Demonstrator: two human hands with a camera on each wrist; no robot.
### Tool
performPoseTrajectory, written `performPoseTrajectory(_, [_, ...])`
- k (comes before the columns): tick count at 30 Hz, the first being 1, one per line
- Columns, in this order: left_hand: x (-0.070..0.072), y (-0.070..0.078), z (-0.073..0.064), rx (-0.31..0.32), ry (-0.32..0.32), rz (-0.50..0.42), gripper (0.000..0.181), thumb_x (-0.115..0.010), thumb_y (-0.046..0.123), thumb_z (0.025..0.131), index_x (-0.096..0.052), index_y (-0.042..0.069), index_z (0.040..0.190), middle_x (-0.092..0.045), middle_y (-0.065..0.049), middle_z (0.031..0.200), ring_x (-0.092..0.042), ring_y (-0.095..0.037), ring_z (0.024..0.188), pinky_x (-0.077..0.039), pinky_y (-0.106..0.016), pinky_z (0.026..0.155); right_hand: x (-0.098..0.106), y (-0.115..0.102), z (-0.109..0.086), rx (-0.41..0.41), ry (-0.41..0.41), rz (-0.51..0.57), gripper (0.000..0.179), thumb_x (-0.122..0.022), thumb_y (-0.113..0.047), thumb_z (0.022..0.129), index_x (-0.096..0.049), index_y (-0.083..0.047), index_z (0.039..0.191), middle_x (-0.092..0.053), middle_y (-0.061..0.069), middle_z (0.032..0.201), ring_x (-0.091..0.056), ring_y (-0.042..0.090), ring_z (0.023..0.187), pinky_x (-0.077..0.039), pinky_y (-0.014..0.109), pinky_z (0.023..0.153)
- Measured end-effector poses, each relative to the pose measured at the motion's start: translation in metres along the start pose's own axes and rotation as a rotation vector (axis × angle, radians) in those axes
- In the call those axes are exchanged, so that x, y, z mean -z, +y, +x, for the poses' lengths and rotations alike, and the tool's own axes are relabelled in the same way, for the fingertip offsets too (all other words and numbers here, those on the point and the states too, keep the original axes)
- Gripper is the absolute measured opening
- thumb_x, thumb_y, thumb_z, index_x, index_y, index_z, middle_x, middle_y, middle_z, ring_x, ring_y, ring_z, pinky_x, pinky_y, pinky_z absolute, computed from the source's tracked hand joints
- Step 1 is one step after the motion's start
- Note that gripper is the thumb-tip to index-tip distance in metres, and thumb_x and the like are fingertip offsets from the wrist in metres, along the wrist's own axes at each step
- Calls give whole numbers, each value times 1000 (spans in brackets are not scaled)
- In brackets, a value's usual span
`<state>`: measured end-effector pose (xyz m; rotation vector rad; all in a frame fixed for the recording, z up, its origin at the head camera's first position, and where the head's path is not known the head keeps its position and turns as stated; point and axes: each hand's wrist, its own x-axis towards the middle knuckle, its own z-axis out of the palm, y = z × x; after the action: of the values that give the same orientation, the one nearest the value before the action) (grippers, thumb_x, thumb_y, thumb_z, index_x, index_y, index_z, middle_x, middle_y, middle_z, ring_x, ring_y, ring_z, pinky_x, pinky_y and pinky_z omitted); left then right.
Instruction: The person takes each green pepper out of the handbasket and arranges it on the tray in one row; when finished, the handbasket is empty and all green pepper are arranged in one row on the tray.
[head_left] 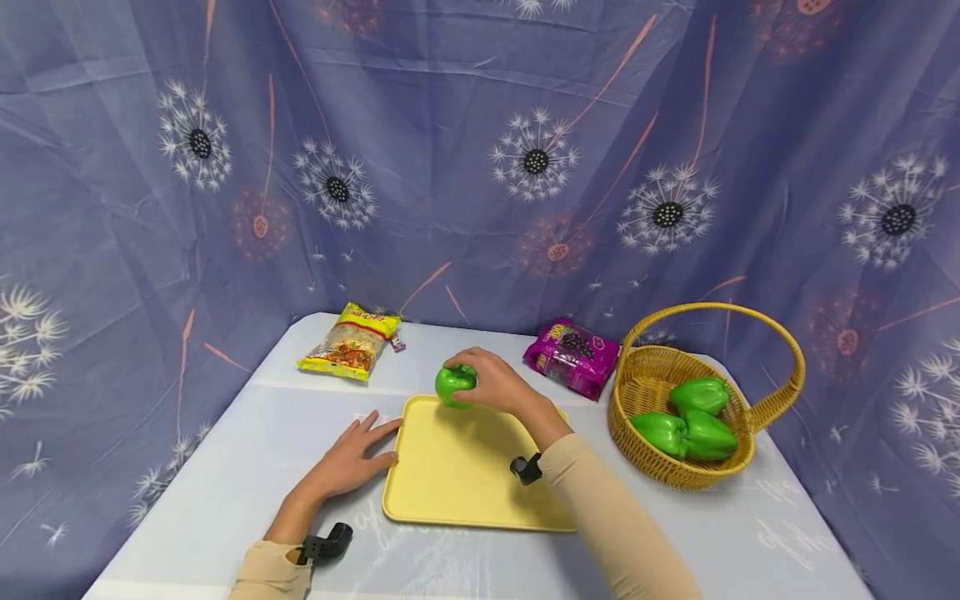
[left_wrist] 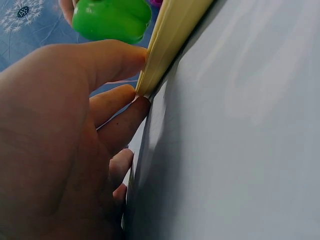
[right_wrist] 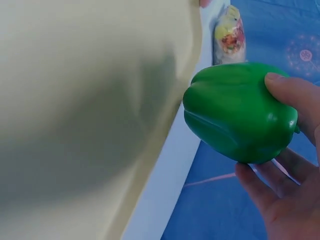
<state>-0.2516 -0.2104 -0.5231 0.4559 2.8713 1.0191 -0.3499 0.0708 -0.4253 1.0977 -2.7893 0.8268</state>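
Observation:
My right hand (head_left: 491, 382) holds a green bell pepper (head_left: 454, 385) above the far left part of a yellow tray (head_left: 480, 475). In the right wrist view the thumb lies on one side of the pepper (right_wrist: 240, 112) and fingertips touch the other. At the tray's left edge, my left hand (head_left: 352, 458) rests with its fingers spread. The left wrist view shows its thumb and fingertips touching the side of the tray (left_wrist: 167, 45); the fingers look fairly straight.
A wicker basket (head_left: 626, 433) with a tall handle stands on the right, holding several green peppers (head_left: 705, 435). Behind the tray lie a purple packet (head_left: 573, 357) and a yellow food bag (head_left: 351, 342). A tiny wrapped piece (head_left: 397, 342) lies beside the bag. Patterned cloth (head_left: 450, 167) hangs behind the white table (head_left: 300, 408).

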Motion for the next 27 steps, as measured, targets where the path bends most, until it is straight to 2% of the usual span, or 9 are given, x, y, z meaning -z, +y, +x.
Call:
performPoseTrajectory(14, [3, 5, -1, -14, 4, 14, 57, -60, 41, 93, -47, 22, 145, -26, -26, 152, -13, -49, 139, -13, -66, 108, -27, -20, 19, 7, -47, -64, 47, -79, -32, 80, -64, -27, 124, -54, -4, 127, -50, 12, 111, -45, 30, 90])
performPoseTrajectory(27, [2, 4, 1, -26, 2, 16, 58, -60, 43, 93, -46, 21, 145, -28, -22, 152, -15, -43, 141, -12, -63, 110, -44, -29, 30, 3, -46, -75, 47, -81, -33, 79, -65, -26, 122, -55, -3, 125, -50, 12, 109, -45, 29, 90])
